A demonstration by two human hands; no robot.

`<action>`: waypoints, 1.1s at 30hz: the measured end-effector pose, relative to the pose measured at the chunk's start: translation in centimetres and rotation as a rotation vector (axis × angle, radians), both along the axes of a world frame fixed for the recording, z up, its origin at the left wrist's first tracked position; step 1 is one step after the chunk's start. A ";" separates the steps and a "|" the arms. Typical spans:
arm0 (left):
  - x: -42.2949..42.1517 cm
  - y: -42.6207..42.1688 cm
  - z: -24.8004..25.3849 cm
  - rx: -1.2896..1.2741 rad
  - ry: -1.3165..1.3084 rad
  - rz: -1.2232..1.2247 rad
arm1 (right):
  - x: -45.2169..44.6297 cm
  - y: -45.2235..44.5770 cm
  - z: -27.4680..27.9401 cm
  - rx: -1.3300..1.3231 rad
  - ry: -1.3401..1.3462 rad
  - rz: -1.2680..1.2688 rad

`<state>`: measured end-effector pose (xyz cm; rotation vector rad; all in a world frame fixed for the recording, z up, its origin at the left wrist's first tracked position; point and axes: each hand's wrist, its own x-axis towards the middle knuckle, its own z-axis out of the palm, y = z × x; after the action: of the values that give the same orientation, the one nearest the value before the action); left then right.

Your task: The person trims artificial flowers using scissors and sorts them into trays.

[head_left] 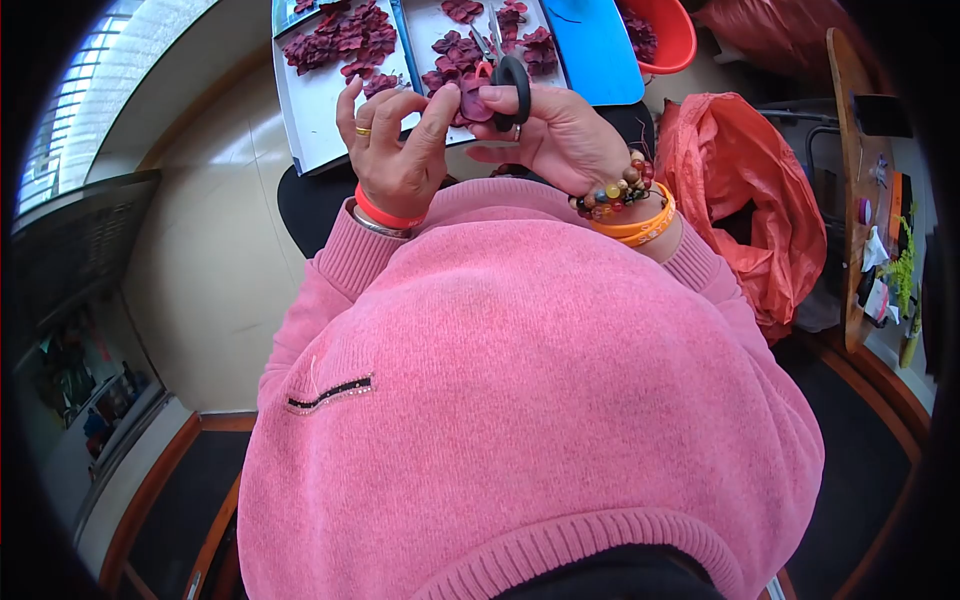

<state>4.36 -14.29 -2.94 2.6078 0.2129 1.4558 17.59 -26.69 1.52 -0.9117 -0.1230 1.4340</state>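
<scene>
Between my two hands, over the near edge of a white tray (pixel 310 115), is a dark red petal piece (pixel 475 103). My left hand (pixel 400 150) pinches its left side between thumb and forefinger, the other fingers curled loosely. My right hand (pixel 560 135) has the black-handled scissors (pixel 512 88) hooked on it, their blades pointing up and away, and its thumb rests at the petal piece's right side. Heaps of dark red petals (pixel 345 40) lie on the tray, left and right of a blue divider. The right fingertips are partly hidden.
A blue board (pixel 595 55) adjoins the tray on the right. Beyond it is a red basin (pixel 672 35) with more petals. An open red plastic bag (pixel 700 130) stands to the right, near a wooden board (pixel 855 200). Pale floor shows at the left.
</scene>
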 end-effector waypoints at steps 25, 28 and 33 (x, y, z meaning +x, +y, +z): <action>0.8 -0.9 -0.2 -1.192 0.055 -0.205 | -0.4 -0.1 -1.6 0.091 -0.126 -0.178; 0.3 0.1 -0.6 -1.935 0.076 -0.543 | -0.4 0.0 -1.7 0.063 -0.185 -0.198; 0.7 -0.5 0.4 -1.960 0.101 -0.678 | -0.7 0.1 -2.0 0.078 -0.363 -0.217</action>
<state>5.05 -14.75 -2.52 0.8789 0.3941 0.2739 16.87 -26.59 -0.52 -1.0793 -0.3376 1.0469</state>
